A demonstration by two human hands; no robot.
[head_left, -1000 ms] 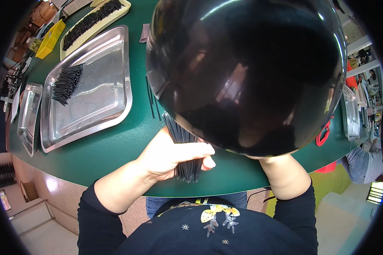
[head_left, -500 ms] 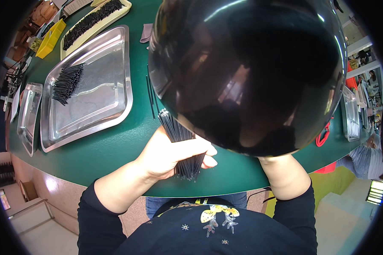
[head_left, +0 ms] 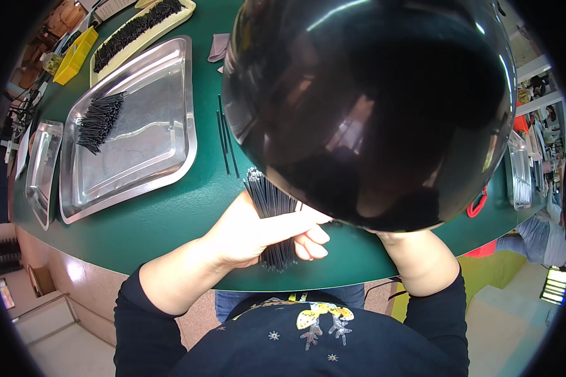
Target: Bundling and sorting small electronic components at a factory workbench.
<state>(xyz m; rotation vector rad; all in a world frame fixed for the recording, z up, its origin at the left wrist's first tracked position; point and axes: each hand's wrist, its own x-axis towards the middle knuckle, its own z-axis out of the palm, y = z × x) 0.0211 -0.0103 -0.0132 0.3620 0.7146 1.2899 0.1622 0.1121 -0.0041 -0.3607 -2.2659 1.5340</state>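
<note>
My left hand (head_left: 233,234) is closed round a bundle of thin black wires (head_left: 269,198) with pale, shiny upper ends. The thumb lies across the bundle, and the lower ends stick out below the palm. A large glossy black dome (head_left: 371,125) fills the upper middle and right of the view. Beneath its lower rim my right hand (head_left: 404,239) is mostly hidden; only the wrist side shows, so its fingers cannot be made out. A few loose black wires (head_left: 226,144) lie on the green table just left of the dome, beyond the bundle.
To the left is a wide metal tray (head_left: 148,141) with a pile of short black wires (head_left: 100,122). A narrow metal tray (head_left: 43,173), a yellow bin (head_left: 75,56) and a cream tray (head_left: 132,54) of black pieces stand around it. A red-handled tool (head_left: 478,206) lies right.
The wire bundle has shifted slightly right and down, its upper end now more fanned. My left fingertips have moved a little to the right. The right forearm has barely moved.
</note>
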